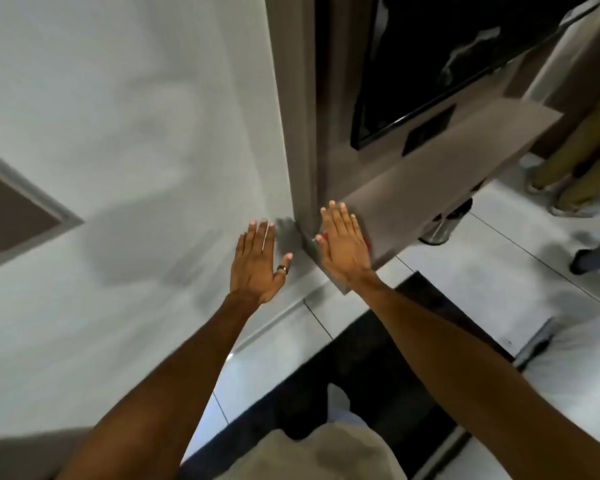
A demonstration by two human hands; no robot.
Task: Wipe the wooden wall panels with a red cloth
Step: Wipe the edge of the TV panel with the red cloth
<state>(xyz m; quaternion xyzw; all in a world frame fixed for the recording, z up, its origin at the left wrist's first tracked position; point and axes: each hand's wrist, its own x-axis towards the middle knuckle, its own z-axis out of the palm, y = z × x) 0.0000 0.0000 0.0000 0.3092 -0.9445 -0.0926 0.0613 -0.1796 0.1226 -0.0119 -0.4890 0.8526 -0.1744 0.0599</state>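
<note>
My right hand lies flat, fingers stretched out, on the low corner of the brown wooden wall panel, where a wooden shelf juts out. It presses the red cloth against the wood. Only thin red slivers show at the edges of the palm; the rest of the cloth is hidden under the hand. My left hand, with a ring on the thumb, rests flat and empty on the white wall just left of the panel's edge.
A black TV screen hangs on the panel above the shelf. Another person's legs stand at the right. A metal stand base sits on the white tiled floor. A white bed lies at lower right.
</note>
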